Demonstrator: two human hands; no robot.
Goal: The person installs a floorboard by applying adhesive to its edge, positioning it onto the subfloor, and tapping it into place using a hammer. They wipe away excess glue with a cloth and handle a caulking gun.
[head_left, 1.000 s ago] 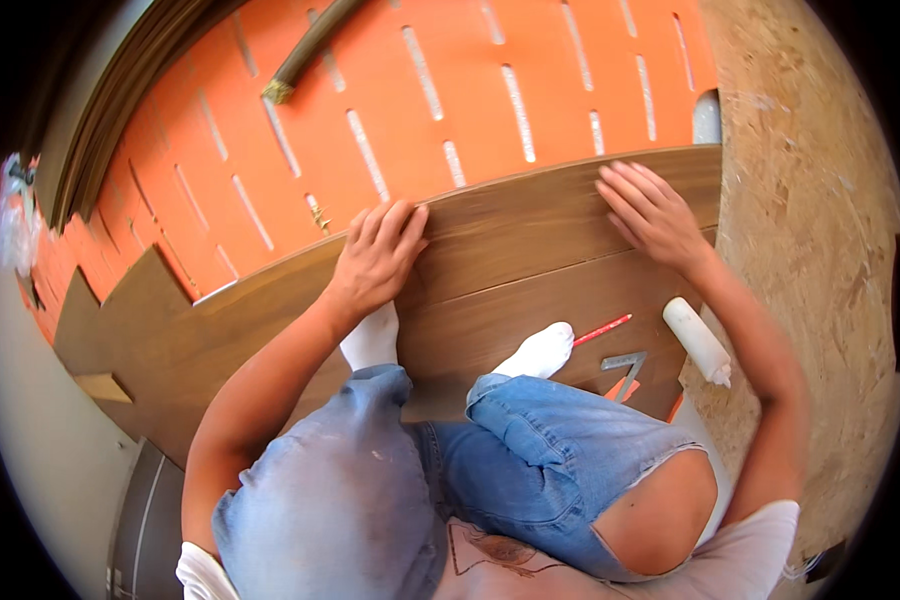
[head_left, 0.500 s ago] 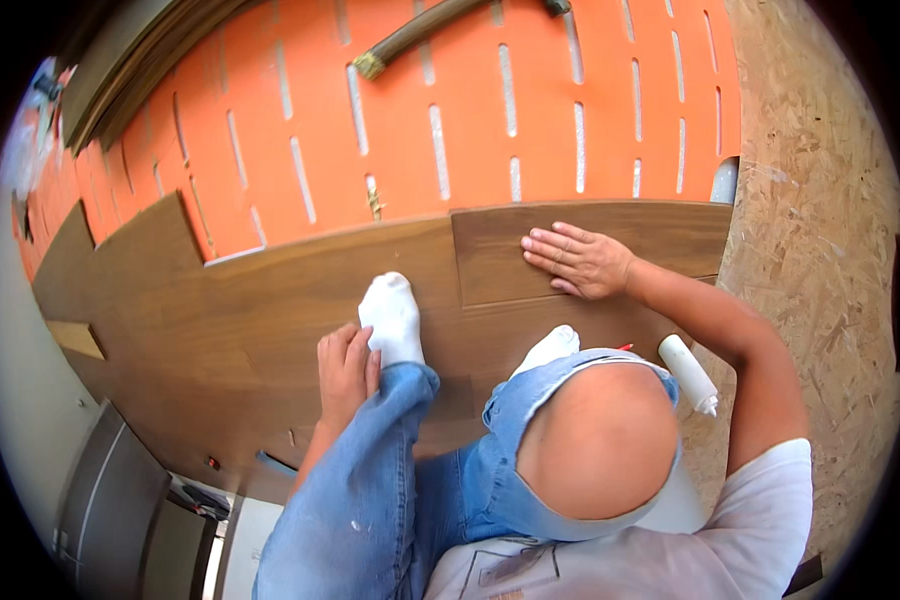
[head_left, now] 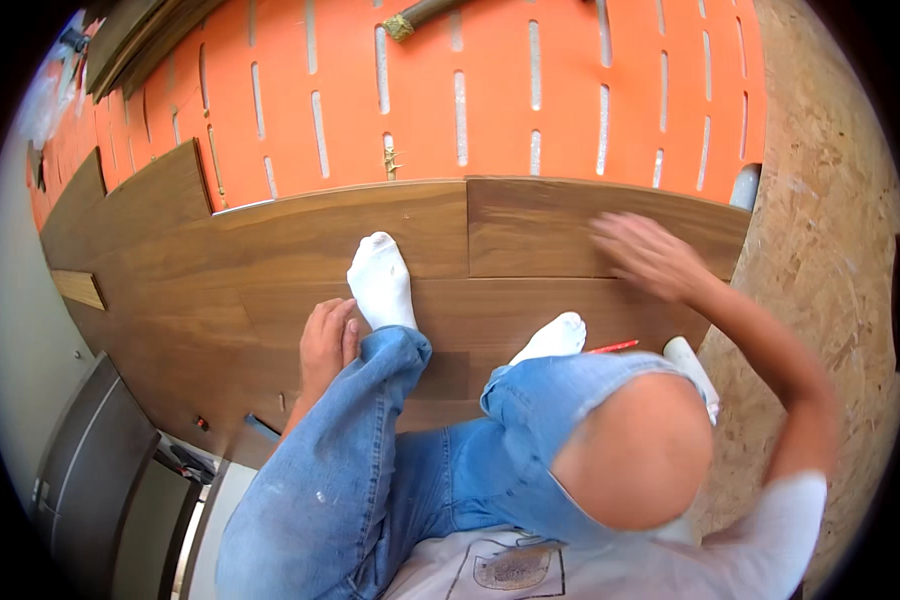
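Note:
My right hand (head_left: 648, 258) is over the short dark wood floor plank (head_left: 535, 235) at the right end of the front row. Its fingers are stretched out and smeared by motion, and nothing shows in them. My left hand (head_left: 327, 342) rests beside my white-socked left foot (head_left: 380, 285), against the rolled jeans cuff. Its fingers are loosely bent and hold nothing that I can see. A tight seam divides the short plank from the longer plank (head_left: 340, 225) on its left. Beyond the planks lies slotted orange underlay (head_left: 420, 130), with pale adhesive in its slots.
A red pencil (head_left: 613, 347) and a white bottle (head_left: 692, 375) lie near my right knee. Bare particle board (head_left: 810, 200) runs along the right. Stacked planks (head_left: 135, 50) stand at the far left, and an adhesive-tipped tube (head_left: 410, 20) lies on the underlay. A wood offcut (head_left: 78, 289) lies left.
My right hand has slid right along the short plank and is now blurred. My left hand stays beside the foot. The view has shifted, showing more of the red pencil.

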